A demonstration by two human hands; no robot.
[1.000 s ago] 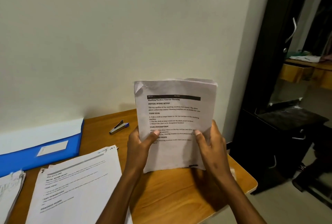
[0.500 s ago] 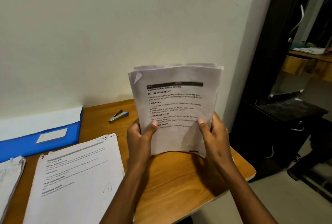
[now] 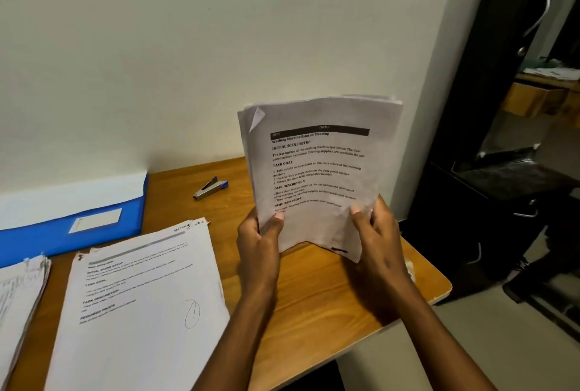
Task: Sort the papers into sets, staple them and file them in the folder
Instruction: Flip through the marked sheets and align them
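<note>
Your left hand (image 3: 259, 244) grips the lower left edge of the sheaf of papers (image 3: 317, 171), thumb laid across the front page and fingers curled behind it. Your right hand (image 3: 378, 236) pinches the lower right edge of the same sheaf, thumb on the front and fingers wrapped round the back. The sheaf stands nearly upright, clear of the desk (image 3: 317, 290), with its bottom edge bowed upward between the two hands. The front page carries printed text headed "Washing Machine Exterior Cleaning"; its top left corner is folded over. Several page edges show unevenly along the top of the sheaf.

All positions below are given relative to the held sheaf.

- Stapler (image 3: 209, 188): to the left, lying on the desk near the wall (image 3: 188, 45), apart from every paper.
- Flat stack of printed papers (image 3: 141, 302): to the lower left, lying on the desk, just beside your left forearm. A pen-drawn loop marks the top sheet.
- Blue folder (image 3: 72, 227): farther left, lying on the desk against the wall, with a white label on its cover and a white sheet showing along its upper edge.
- Second pile of papers (image 3: 18, 293): at the far left, partly cut off by the edge of the view.
- Dark cabinet (image 3: 489, 202): to the right, standing on the floor beyond the desk edge.
</note>
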